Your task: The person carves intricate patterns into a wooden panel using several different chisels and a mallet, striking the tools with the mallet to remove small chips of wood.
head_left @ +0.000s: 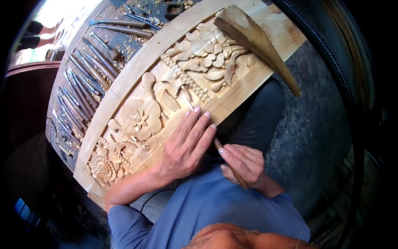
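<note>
A pale wooden panel (pixel 233 96) with flowers, leaves and a beaded band carved in relief lies slanted across my lap and the workbench. My right hand (pixel 245 164) is closed round the brown wooden handle of a carving chisel (pixel 218 143), at the panel's near edge. My left hand (pixel 185 143) rests on the panel's near border, its fingers together over the chisel's shaft. Beyond those fingertips the blade's bright end meets the ground beside the beaded band. The thumb and part of the shaft are hidden under my left hand.
A wooden mallet (pixel 259 43) lies across the panel's right end. Several chisels and gouges (pixel 97 68) lie in rows on the dark bench (pixel 120 43), among wood shavings. A thick black braided cable (pixel 328 54) hangs at the right. Another person's legs (pixel 36 40) show at the far left.
</note>
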Demonstrator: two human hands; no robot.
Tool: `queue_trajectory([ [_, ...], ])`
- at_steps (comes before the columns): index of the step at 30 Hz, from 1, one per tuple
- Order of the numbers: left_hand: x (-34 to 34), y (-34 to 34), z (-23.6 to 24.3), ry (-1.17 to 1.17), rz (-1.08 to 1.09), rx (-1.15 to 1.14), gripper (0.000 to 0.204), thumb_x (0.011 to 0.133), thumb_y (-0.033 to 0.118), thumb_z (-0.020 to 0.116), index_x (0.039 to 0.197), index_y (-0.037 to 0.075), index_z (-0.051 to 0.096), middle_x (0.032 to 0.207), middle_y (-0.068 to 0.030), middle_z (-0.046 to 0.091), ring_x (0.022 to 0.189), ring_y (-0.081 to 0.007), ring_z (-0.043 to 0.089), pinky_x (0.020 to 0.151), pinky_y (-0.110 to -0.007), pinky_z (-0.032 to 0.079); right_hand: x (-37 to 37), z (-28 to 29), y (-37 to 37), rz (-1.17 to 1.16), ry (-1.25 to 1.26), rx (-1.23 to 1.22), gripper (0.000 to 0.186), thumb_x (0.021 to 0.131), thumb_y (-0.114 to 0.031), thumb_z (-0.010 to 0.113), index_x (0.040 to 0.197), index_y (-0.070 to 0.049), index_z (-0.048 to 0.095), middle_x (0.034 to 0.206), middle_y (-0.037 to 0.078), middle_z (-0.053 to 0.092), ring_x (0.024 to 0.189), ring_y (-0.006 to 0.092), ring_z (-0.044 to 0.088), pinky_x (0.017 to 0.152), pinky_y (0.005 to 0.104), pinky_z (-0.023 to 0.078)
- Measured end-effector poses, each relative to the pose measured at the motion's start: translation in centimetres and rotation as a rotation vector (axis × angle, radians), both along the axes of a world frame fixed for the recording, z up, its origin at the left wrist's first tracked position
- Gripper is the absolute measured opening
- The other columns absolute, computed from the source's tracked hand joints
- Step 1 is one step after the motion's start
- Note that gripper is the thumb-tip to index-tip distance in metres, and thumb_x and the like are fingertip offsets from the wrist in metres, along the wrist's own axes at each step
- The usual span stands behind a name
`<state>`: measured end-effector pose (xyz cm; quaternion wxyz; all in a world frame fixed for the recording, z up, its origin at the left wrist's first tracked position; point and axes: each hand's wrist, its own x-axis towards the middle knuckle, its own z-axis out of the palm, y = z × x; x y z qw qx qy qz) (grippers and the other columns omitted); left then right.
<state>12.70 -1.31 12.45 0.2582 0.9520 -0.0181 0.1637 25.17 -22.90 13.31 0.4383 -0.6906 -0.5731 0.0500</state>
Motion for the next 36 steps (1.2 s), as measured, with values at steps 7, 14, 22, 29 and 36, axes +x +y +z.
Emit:
queue_trajectory([
  [7,0.6,-0.3,-1.9,-0.093,0.049,0.006,0.052,0.089,0.007,0.08,0.138,-0.008,0.07,0.144,-0.0289,0.068,0.142,-0.0507,0.064,0.119,-0.059,0.057,-0.5,0.7,1.0,-0.013,-0.031,-0.039,0.045,0.092,-0.008,0.087,0.132,0.008,0.074,0.107,0.023,0.08,0.087,0.0347,0.083,0.079,0.0418,0.07],
  [14,0.7,0.7,0.7,0.001,0.004,-0.047,0.059,0.085,0.012,0.085,0.139,-0.007,0.07,0.144,-0.0288,0.068,0.142,-0.05,0.065,0.12,-0.057,0.056,-0.5,2.0,1.4,-0.02,-0.044,-0.059,0.046,0.09,-0.002,0.083,0.134,0.009,0.073,0.107,0.024,0.08,0.087,0.0348,0.082,0.08,0.0425,0.07],
  [22,0.6,0.7,0.0,-0.031,0.018,-0.068,0.058,0.086,0.013,0.085,0.138,-0.007,0.07,0.143,-0.0282,0.069,0.138,-0.0495,0.067,0.118,-0.058,0.057,-0.6,2.2,1.8,-0.028,-0.06,-0.044,0.049,0.087,0.003,0.08,0.135,0.009,0.072,0.108,0.023,0.079,0.086,0.0341,0.082,0.079,0.0425,0.071],
  [29,0.9,0.3,-0.9,-0.073,0.055,-0.038,0.049,0.088,0.009,0.083,0.132,-0.008,0.071,0.138,-0.0282,0.07,0.136,-0.0491,0.069,0.116,-0.058,0.059,-0.9,1.0,1.9,-0.054,-0.067,-0.015,0.05,0.086,0.005,0.079,0.135,0.006,0.073,0.108,0.021,0.079,0.086,0.0337,0.083,0.079,0.0421,0.071],
  [36,1.0,0.5,-0.8,-0.092,0.047,-0.061,0.049,0.088,0.008,0.083,0.132,-0.008,0.071,0.138,-0.0287,0.07,0.135,-0.0491,0.069,0.115,-0.058,0.06,-0.7,1.5,1.9,-0.04,-0.074,-0.037,0.045,0.089,0.003,0.078,0.133,0.008,0.073,0.106,0.021,0.079,0.088,0.034,0.083,0.081,0.0421,0.071],
])
